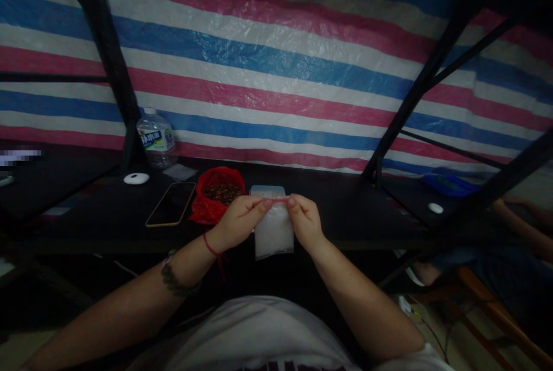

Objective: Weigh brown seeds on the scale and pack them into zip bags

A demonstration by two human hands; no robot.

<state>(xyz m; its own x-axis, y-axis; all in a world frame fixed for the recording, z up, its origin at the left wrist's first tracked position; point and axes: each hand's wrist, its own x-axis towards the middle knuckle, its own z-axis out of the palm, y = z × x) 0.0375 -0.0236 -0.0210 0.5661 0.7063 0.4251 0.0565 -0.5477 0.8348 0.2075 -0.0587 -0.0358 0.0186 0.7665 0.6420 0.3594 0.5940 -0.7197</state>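
Note:
Between my two hands hangs a small clear zip-lock bag with a red strip along its top edge. My left hand pinches the top left corner, thumb on the strip. At the top right corner my right hand pinches the same strip. The bag looks pale and flat; whether anything is inside I cannot tell. Right behind it on the table lies a light blue-topped flat device, partly hidden by the bag and hands. Beside my left hand stands an open red plastic bag full of small brown pieces.
A phone lies left of the red bag on the black table. Behind it are a white oval object, a clear plastic sheet or bag and a large plastic bottle. Dark metal posts rise on both sides. Another person's arm shows at right.

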